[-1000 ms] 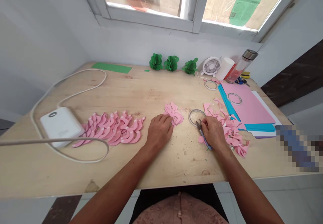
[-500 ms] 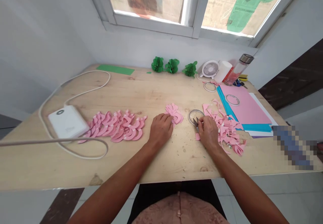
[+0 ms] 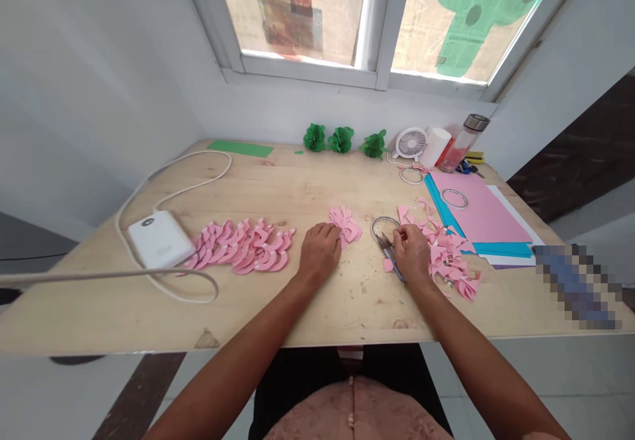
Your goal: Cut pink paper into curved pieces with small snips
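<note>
Pink paper cut-outs (image 3: 346,224) lie at one o'clock from the left hand (image 3: 320,251), which rests against their edge, curled, though whether it grips them I cannot tell. The right hand (image 3: 411,253) pinches blue-handled scissors (image 3: 388,249) between fingers and thumb, a clear plastic ring (image 3: 381,225) just beyond at eleven o'clock and pink paper scraps (image 3: 449,258) at three o'clock.

I log the blue-handled steel scissors (image 3: 390,258) partly hidden by the right hand (image 3: 411,253); the pixelated blue object (image 3: 570,286) at right stays unreadable.
</note>
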Tool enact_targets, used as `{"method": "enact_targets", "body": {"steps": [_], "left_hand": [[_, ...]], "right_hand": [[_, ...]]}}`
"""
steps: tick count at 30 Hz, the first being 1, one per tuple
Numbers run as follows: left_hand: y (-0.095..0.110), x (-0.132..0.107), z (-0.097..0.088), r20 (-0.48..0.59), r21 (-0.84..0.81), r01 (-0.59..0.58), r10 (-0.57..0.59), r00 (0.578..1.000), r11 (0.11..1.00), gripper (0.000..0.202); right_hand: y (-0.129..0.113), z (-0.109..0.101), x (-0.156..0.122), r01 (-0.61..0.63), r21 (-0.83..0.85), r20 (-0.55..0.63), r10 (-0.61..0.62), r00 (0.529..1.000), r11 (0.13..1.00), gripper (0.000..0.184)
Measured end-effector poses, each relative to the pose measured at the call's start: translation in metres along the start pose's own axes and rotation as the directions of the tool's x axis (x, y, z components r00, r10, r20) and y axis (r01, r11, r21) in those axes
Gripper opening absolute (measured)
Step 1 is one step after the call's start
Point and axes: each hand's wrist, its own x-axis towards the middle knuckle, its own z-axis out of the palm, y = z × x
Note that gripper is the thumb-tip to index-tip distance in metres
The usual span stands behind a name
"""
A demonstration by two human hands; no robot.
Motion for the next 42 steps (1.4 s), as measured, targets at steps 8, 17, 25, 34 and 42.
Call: {"method": "enact_targets", "body": {"steps": [8,17,25,34,42], "left_hand": [[-0.003,-0.002,0.001,-0.025,-0.004,0.109,-0.109,0.994,0.994,0.027],[-0.004,0.01,-0.006,0.044,-0.003,0.253,-0.252,0.967,0.968,0.02],[0.002,0.019,-0.007,0.108,0.049,0.31,-0.313,0.943,0.95,0.015],[0.008,0.012,-0.004,-0.014,-0.062,0.249,-0.251,0.968,0.966,0.013],[0.008,0.02,-0.024,0.071,-0.501,0.346,-0.361,0.93,0.793,0.005]], "right_hand": [[0.006,-0.003,0.003,-0.002,0.067,-0.104,0.009,0.995,0.998,0.007],[0.004,-0.005,0.003,0.048,0.109,-0.146,-0.032,0.989,0.993,0.008],[0.004,-0.006,0.003,0.083,0.139,-0.141,-0.063,0.988,0.987,0.008],[0.002,-0.006,0.002,0.07,0.173,-0.112,-0.051,0.992,0.982,0.009],[-0.028,-0.028,0.016,-0.271,0.591,0.194,0.192,0.962,0.76,0.014]]}}
